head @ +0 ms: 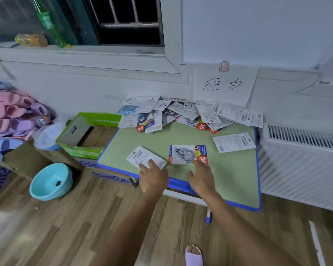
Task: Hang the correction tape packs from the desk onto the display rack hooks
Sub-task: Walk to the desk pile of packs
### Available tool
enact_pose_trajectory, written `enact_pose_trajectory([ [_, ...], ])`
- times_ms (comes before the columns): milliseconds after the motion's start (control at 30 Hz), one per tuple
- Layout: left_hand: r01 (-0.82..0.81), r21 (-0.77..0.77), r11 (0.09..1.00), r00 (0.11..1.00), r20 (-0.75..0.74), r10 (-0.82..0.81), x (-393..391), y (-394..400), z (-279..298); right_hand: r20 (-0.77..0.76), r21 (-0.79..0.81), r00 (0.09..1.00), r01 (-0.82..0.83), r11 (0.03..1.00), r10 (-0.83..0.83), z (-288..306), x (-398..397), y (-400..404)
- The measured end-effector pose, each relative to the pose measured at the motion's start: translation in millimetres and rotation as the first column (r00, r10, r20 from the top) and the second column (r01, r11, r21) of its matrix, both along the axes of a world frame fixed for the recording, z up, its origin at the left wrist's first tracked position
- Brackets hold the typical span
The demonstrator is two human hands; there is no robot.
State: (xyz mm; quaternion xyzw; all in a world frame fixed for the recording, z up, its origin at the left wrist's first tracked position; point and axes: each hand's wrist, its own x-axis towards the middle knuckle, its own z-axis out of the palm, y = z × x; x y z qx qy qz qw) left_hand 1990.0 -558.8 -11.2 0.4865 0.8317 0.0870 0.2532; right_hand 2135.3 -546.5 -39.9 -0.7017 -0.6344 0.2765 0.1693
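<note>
While both hands reach over the desk (238, 181) edge in the head view, the left hand (153, 176) lays relaxed fingers on a face-down pack (145, 156); the right hand (201, 177) hovers spread at a face-up pack (187, 154), gripping nothing. Better to slide each pack off the edge and pinch near its hang hole; the pile (190, 114) waits by the wall, and no rack shows.

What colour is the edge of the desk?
Blue, around the green desk; the head view shows it.

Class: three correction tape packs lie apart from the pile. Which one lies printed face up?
The middle pack, by the right hand; its tape roller shows.
</note>
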Motion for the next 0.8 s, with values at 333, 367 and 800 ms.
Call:
enact_pose_trajectory([
  [333,-0.271,-0.103,0.957,0.962,-0.074,0.264,1,88,-43,0.214,-0.121,0.946,-0.221,0.968,0.242,-33,-2,107],
  [367,-0.287,-0.110,0.952,0.956,-0.089,0.278,1,92,-46,0.212,-0.144,0.944,-0.227,0.963,0.254,-36,-3,112],
  [800,-0.150,0.003,0.989,0.988,-0.028,0.150,5,94,-66,0.343,-0.176,0.919,-0.140,0.974,0.194,-49,-6,123],
])
